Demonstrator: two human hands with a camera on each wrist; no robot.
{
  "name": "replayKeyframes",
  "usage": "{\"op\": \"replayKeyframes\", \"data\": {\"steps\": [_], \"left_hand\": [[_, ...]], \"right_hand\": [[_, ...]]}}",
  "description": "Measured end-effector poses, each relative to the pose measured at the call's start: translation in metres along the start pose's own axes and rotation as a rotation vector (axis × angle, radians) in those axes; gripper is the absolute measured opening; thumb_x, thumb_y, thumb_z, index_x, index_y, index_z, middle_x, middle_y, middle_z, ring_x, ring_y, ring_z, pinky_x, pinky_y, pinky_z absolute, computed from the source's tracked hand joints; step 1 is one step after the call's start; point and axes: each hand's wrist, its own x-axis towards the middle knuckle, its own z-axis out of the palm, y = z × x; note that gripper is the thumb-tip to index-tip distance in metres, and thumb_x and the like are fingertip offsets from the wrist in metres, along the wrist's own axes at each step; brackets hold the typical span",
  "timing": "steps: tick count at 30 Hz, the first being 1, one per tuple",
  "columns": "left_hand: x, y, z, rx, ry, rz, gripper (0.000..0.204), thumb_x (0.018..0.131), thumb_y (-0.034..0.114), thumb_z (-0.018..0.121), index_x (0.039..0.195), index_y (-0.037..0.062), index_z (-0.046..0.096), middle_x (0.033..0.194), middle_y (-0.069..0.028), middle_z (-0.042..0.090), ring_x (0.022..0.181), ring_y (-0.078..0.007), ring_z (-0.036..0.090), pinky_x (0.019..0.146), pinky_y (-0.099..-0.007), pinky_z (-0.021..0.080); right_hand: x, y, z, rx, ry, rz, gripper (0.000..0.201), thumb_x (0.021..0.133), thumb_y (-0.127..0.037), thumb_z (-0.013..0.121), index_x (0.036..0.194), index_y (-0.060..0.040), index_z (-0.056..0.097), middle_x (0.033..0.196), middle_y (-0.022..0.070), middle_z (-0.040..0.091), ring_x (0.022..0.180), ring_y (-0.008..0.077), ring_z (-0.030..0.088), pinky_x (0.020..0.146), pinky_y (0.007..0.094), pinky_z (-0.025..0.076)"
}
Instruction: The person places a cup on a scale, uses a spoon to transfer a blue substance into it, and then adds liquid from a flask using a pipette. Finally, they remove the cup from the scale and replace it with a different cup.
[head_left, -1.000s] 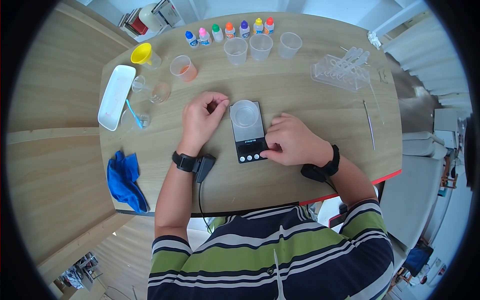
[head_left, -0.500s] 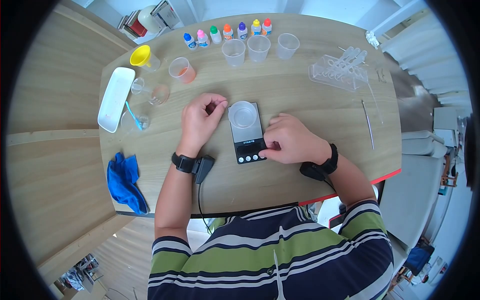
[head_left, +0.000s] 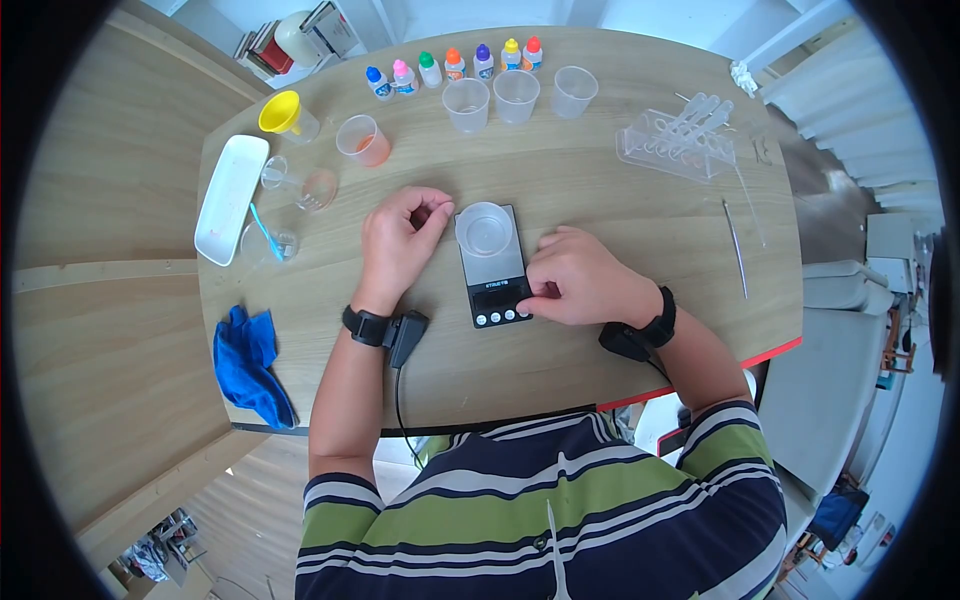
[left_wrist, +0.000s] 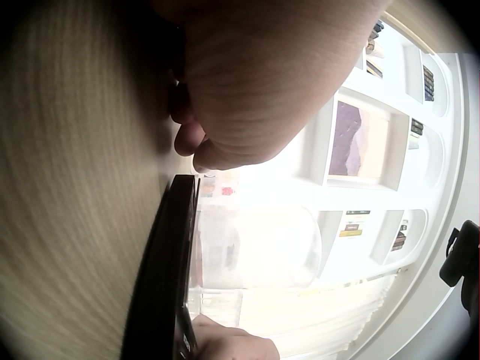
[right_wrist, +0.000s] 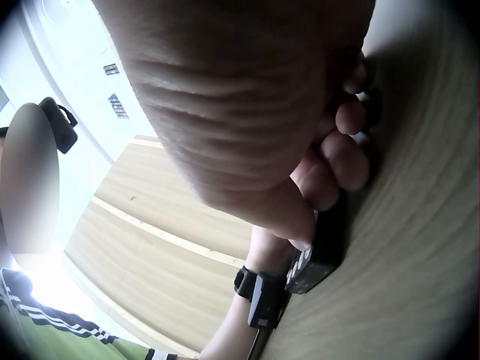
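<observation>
A flat digital scale [head_left: 490, 265] with a dark display [head_left: 497, 299] and a row of round buttons lies in front of the person. On its plate sits a clear plastic cup [head_left: 486, 230]. The right hand [head_left: 580, 280] rests at the scale's right side, its thumb on the rightmost button and its curled fingers against the edge, as the right wrist view also shows. Left of the scale, the left hand [head_left: 400, 235] rests on the table, fingers loosely curled and holding nothing, fingertips close to the scale's upper left corner.
Colour bottles [head_left: 430, 70] line the back behind clear cups [head_left: 516, 98]. On the left are a cup of orange liquid [head_left: 368, 148], a yellow funnel [head_left: 281, 110], a white tray [head_left: 206, 235] and a blue cloth [head_left: 245, 365]. Droppers in a rack [head_left: 675, 150] and a metal tool [head_left: 736, 250] lie right.
</observation>
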Motion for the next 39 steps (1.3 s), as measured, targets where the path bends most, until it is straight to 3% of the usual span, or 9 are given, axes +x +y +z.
{"op": "replayKeyframes", "data": {"steps": [8, 14, 17, 19, 22, 26, 29, 31, 39], "left_hand": [[0.0, 0.001, -0.001, -0.01, -0.004, 0.0, 0.012, 0.099, 0.011, 0.081, 0.106, 0.0018, 0.081, 0.085, -0.0017, 0.076, 0.074, -0.008, 0.067, 0.071, -0.0273, 0.056], [0.0, 0.001, -0.001, -0.01, -0.002, 0.003, 0.012, 0.099, 0.011, 0.08, 0.106, 0.0013, 0.081, 0.084, -0.0018, 0.076, 0.074, -0.0077, 0.067, 0.07, -0.0271, 0.056], [-0.001, 0.0, 0.001, -0.01, 0.007, 0.006, 0.012, 0.099, 0.011, 0.08, 0.106, 0.0016, 0.081, 0.084, -0.0019, 0.076, 0.074, -0.0079, 0.067, 0.07, -0.0274, 0.056], [0.0, -0.003, 0.002, -0.049, 0.03, 0.007, 0.01, 0.093, 0.014, 0.084, 0.099, 0.0065, 0.082, 0.083, -0.0053, 0.076, 0.071, -0.0142, 0.069, 0.067, -0.0312, 0.056], [-0.001, 0.002, 0.001, -0.055, 0.04, 0.003, 0.009, 0.093, 0.015, 0.084, 0.099, 0.0071, 0.082, 0.084, -0.0055, 0.076, 0.071, -0.0152, 0.07, 0.068, -0.0317, 0.056], [-0.002, 0.004, 0.001, -0.037, 0.044, 0.007, 0.008, 0.093, 0.014, 0.083, 0.098, 0.0078, 0.081, 0.085, -0.0057, 0.076, 0.072, -0.0171, 0.07, 0.068, -0.0329, 0.057], [-0.001, 0.002, 0.001, -0.032, 0.051, 0.054, 0.008, 0.093, 0.014, 0.083, 0.098, 0.0077, 0.081, 0.084, -0.0053, 0.076, 0.071, -0.017, 0.07, 0.067, -0.0329, 0.056], [-0.001, 0.003, -0.001, -0.009, 0.043, 0.072, 0.009, 0.095, 0.011, 0.082, 0.101, 0.0049, 0.082, 0.083, -0.0037, 0.076, 0.073, -0.0104, 0.069, 0.069, -0.0288, 0.056], [-0.002, 0.004, -0.001, -0.021, 0.038, 0.082, 0.009, 0.095, 0.011, 0.082, 0.102, 0.0047, 0.082, 0.084, -0.0043, 0.077, 0.072, -0.0114, 0.07, 0.069, -0.0294, 0.056]], "right_hand": [[0.0, -0.003, 0.0, -0.034, 0.018, -0.017, 0.034, 0.078, -0.022, 0.091, 0.063, -0.0123, 0.062, 0.062, 0.0042, 0.061, 0.069, 0.0283, 0.06, 0.076, 0.0414, 0.048], [0.001, 0.005, -0.001, 0.021, 0.069, -0.021, 0.032, 0.08, -0.023, 0.091, 0.065, -0.01, 0.065, 0.064, 0.0058, 0.062, 0.066, 0.0282, 0.061, 0.068, 0.042, 0.049], [0.0, 0.011, -0.002, 0.105, 0.143, 0.066, 0.029, 0.086, -0.02, 0.09, 0.071, -0.0054, 0.068, 0.068, 0.0069, 0.063, 0.063, 0.0233, 0.061, 0.061, 0.0381, 0.048], [0.0, 0.018, 0.001, 0.257, 0.329, 0.181, 0.024, 0.091, -0.013, 0.087, 0.078, -0.0019, 0.069, 0.074, 0.0076, 0.064, 0.061, 0.0175, 0.059, 0.057, 0.0336, 0.046], [0.001, 0.029, -0.004, 0.261, 0.481, 0.16, 0.018, 0.095, -0.005, 0.081, 0.084, -0.0006, 0.067, 0.078, 0.0046, 0.062, 0.066, 0.0123, 0.057, 0.06, 0.0281, 0.046], [0.002, 0.036, -0.004, 0.275, 0.494, 0.19, 0.018, 0.094, -0.005, 0.082, 0.084, -0.0012, 0.067, 0.077, 0.0049, 0.062, 0.065, 0.0134, 0.056, 0.06, 0.029, 0.046], [0.003, 0.032, -0.004, 0.059, 0.438, 0.125, 0.019, 0.091, -0.007, 0.084, 0.082, -0.0024, 0.067, 0.076, 0.006, 0.062, 0.064, 0.0166, 0.057, 0.059, 0.0315, 0.044], [0.005, 0.032, -0.003, -0.006, 0.445, 0.033, 0.021, 0.089, -0.009, 0.085, 0.081, -0.0042, 0.067, 0.074, 0.0073, 0.061, 0.063, 0.0208, 0.057, 0.057, 0.035, 0.043], [0.006, 0.03, -0.004, -0.013, 0.446, 0.078, 0.02, 0.088, -0.015, 0.086, 0.079, -0.0058, 0.07, 0.071, 0.008, 0.064, 0.065, 0.0265, 0.061, 0.059, 0.0401, 0.047]]}}
